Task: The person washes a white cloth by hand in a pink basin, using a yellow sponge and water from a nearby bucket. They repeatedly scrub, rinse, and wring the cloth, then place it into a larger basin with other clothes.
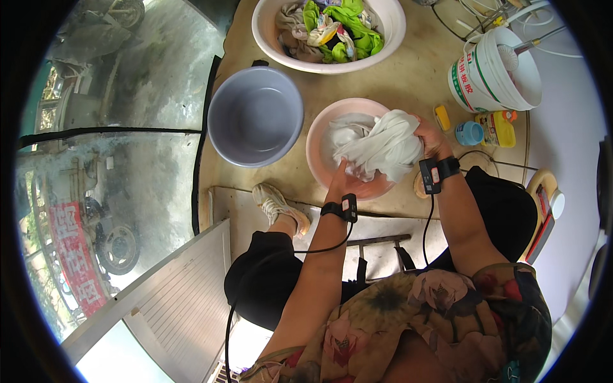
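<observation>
A bundled, wet-looking white cloth (383, 143) lies in and above a pink plastic basin (318, 112), bulging over the basin's right side. My right hand (431, 136) grips the bundle at its right end, by the basin's rim. My left hand (341, 174) is at the cloth's lower left edge, inside the basin; its fingers are partly hidden, and whether they close on the cloth is not plain. Pale liquid shows around the cloth. A grey-blue basin (256, 117) stands left of the pink one, with no cloth in it.
A large white basin (268, 40) of mixed clothes (335, 33) stands at the back. To the right are a white bucket (483, 72) holding a brush, a yellow object (442, 118), a blue jar (469, 133) and a yellow bottle (500, 129). A glass pane borders the left.
</observation>
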Tool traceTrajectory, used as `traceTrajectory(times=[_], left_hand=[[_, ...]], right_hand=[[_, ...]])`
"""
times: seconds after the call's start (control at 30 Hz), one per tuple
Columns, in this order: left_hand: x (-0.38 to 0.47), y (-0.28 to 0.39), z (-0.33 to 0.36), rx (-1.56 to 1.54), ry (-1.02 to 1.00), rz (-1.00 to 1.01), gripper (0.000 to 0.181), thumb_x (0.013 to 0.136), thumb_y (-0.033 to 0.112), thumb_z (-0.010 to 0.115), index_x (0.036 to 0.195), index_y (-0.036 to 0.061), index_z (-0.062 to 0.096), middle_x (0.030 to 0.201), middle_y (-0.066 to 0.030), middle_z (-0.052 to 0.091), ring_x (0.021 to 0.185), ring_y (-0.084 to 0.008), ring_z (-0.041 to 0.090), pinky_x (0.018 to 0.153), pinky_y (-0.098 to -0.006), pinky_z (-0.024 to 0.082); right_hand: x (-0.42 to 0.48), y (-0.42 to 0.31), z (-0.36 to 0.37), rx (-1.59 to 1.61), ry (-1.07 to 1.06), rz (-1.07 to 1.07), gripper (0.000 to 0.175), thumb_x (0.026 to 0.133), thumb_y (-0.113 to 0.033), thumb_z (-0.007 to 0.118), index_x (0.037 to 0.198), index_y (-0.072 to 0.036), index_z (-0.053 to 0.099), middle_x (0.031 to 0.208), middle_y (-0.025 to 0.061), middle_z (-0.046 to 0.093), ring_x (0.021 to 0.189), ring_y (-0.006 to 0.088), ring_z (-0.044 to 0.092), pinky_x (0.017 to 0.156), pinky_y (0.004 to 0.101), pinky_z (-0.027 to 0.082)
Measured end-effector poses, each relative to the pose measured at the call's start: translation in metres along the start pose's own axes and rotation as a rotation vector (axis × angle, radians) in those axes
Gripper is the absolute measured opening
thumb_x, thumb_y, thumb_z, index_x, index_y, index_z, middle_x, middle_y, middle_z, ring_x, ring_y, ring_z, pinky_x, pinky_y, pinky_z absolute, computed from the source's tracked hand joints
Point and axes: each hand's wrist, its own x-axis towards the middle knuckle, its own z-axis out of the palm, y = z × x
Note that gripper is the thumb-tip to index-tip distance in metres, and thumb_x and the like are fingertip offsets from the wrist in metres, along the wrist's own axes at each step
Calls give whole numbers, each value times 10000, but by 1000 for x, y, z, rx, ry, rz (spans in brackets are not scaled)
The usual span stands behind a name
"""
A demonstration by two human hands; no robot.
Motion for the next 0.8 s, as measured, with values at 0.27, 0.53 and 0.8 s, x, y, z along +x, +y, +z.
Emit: traceTrajectory(times=[0.27, 0.53, 0.8], left_hand=[[-3, 29, 29, 113, -280, 234, 581, 977, 460, 586, 1431, 126, 447, 1420, -45, 543, 1272, -282, 510, 1034, -507, 452], [-93, 1, 82, 371, -448, 355, 601, 942, 487, 649, 1418, 166, 471, 1367, -16, 573, 1242, -215, 540, 1026, -459, 448], [-133, -10, 91, 359, -279, 476, 368, 1030, 252, 530, 1350, 71, 523, 1362, -94, 576, 1259, -273, 547, 1097, -459, 419]], right_hand=[[14, 8, 11, -309, 74, 186, 468, 900, -162, 700, 1313, 16, 570, 1238, 80, 646, 1082, 144, 624, 946, 284, 497], [19, 49, 55, -174, -52, 191, 342, 987, -264, 626, 1277, -83, 593, 1104, 12, 647, 1001, 110, 620, 888, 292, 508], [-20, 46, 83, -530, 348, -204, 325, 1004, -347, 595, 1150, -77, 701, 986, -8, 671, 890, 50, 615, 783, 231, 511]])
